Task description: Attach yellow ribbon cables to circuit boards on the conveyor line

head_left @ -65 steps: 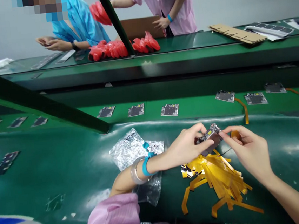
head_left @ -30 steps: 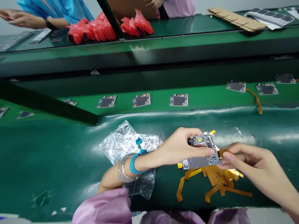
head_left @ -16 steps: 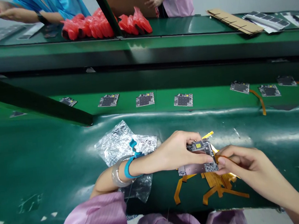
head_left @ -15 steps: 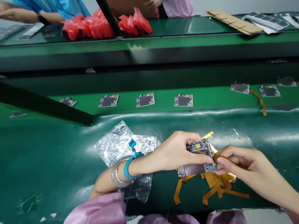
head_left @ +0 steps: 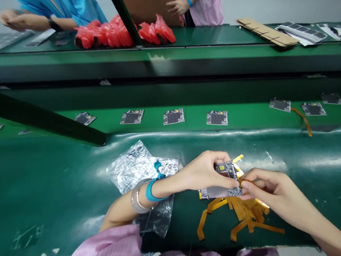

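My left hand (head_left: 206, 171) grips a circuit board (head_left: 217, 192) by its edges, thumb across the front and fingers behind. A yellow square label shows near the board's top. At the board's right edge, my right hand (head_left: 266, 185) pinches an orange flat flex cable (head_left: 249, 180) between thumb and fingertips. The cable's end meets the board edge there; whether it sits in a connector I cannot tell. Beneath the board lies a loose pile of orange flex cables (head_left: 245, 211) on the green mat. A blue wrist strap (head_left: 150, 190) and a clear bracelet circle my left wrist.
A crumpled clear plastic bag (head_left: 129, 170) lies under my left forearm. Beyond, several circuit boards (head_left: 217, 118) rest on the green belt (head_left: 244, 115), some with cables attached. A slanted green post (head_left: 36, 112) crosses at left. Across the line are two people, red bags (head_left: 104, 33) and cardboard (head_left: 266, 32).
The boards on the belt appear slightly farther right, and the view has shifted a little. Both hands keep hold of the board and cable, the board tilted slightly differently.
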`<state>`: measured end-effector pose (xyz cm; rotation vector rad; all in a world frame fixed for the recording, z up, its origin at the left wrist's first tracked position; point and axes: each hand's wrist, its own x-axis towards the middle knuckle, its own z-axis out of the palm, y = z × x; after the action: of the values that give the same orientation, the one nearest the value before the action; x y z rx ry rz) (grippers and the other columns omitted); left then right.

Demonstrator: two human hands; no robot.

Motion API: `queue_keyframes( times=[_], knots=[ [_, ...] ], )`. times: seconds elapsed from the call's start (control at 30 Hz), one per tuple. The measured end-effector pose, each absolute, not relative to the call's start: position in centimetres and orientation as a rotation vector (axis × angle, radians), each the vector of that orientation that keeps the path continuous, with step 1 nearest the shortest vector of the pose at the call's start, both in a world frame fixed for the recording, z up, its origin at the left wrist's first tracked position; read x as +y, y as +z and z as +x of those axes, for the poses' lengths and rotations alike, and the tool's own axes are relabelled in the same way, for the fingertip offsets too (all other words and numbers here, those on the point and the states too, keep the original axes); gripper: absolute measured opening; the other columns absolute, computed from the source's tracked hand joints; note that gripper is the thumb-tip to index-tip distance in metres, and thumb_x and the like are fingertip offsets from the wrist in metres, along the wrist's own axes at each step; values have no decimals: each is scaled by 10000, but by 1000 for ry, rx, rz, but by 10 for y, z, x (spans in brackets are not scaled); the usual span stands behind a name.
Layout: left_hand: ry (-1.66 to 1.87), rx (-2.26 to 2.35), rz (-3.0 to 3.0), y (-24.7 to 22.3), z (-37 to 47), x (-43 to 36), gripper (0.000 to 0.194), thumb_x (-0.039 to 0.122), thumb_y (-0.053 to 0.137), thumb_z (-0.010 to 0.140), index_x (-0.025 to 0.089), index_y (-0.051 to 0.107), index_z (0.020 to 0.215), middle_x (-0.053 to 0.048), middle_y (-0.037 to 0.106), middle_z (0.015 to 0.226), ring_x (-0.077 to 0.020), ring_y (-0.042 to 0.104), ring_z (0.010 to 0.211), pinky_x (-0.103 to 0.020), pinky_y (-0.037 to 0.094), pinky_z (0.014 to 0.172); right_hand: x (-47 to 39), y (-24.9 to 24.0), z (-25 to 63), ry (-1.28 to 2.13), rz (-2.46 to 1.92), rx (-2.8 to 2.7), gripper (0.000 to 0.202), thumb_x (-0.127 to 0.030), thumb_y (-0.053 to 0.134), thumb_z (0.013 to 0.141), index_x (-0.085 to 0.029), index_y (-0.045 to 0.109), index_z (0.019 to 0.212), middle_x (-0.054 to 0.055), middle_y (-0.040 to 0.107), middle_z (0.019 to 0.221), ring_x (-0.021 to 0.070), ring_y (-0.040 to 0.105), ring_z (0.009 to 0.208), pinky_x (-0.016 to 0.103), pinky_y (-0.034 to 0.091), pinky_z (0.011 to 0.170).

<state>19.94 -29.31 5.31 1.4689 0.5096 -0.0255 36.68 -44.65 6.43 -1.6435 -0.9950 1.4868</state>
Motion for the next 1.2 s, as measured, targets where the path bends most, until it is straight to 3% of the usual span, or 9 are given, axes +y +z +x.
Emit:
queue_keyframes(
  times=[0.17,0.3,0.4,0.6,0.77,0.93,1.0,1.07,1.2],
  knots=[
    [-30,537,1532,41,203,-298,246,255,756,720,171,525,739,61,506,719,-79,418,643,-229,231,540,-450,56,369,1559,-1670,-1055,302,-486,660,954,-215,702,826,-1,697,730,170,698,765,290,604,768],
    [-28,530,1512,38,205,-298,257,288,761,730,169,533,739,61,492,722,-81,409,652,-231,231,554,-449,52,370,1629,-1578,-922,286,-496,682,945,-223,740,883,-2,729,838,173,731,877,353,599,960],
    [-19,520,1504,35,207,-296,287,292,771,731,168,512,716,62,480,715,-80,392,650,-234,240,561,-449,48,373,1642,-1533,-853,288,-509,700,935,-228,748,892,-8,716,876,168,732,913,375,590,1008],
    [-14,498,1387,29,209,-291,237,338,718,822,167,556,793,38,543,745,-96,471,674,-227,313,575,-451,40,382,1522,-1578,-839,324,-556,633,960,-249,732,995,18,721,952,190,727,918,391,613,932],
    [25,509,1543,33,206,-297,252,393,693,876,172,579,834,16,596,787,-122,538,721,-241,406,622,-444,38,376,1400,-1673,-1010,177,-390,753,873,-240,768,965,10,751,885,181,700,804,312,582,776],
    [307,650,1822,26,205,-272,379,486,641,943,235,587,1222,-77,669,1232,-211,651,1064,-345,541,880,-414,28,417,1161,-1739,-954,280,-462,807,791,-185,777,827,41,758,779,193,706,708,309,575,672],
    [501,761,1958,14,207,-243,358,466,608,965,242,584,1242,-86,649,1295,-222,647,1145,-367,550,952,-395,26,456,1013,-1759,-886,384,-540,818,764,-184,769,899,67,780,860,215,740,755,351,611,722],
    [653,866,2106,-1,208,-209,317,424,595,967,227,600,1214,-96,641,1321,-236,625,1223,-382,544,1007,-375,24,499,836,-1803,-824,393,-550,782,828,-179,746,955,76,774,905,221,752,796,374,624,769],
    [735,1029,2195,-36,205,-157,530,328,664,905,161,519,1386,-188,428,1581,-342,336,1522,-531,291,1242,-351,12,561,455,-1957,-752,284,-361,669,1002,-169,676,1212,92,707,1211,223,712,1013,425,604,873]
  ],
)
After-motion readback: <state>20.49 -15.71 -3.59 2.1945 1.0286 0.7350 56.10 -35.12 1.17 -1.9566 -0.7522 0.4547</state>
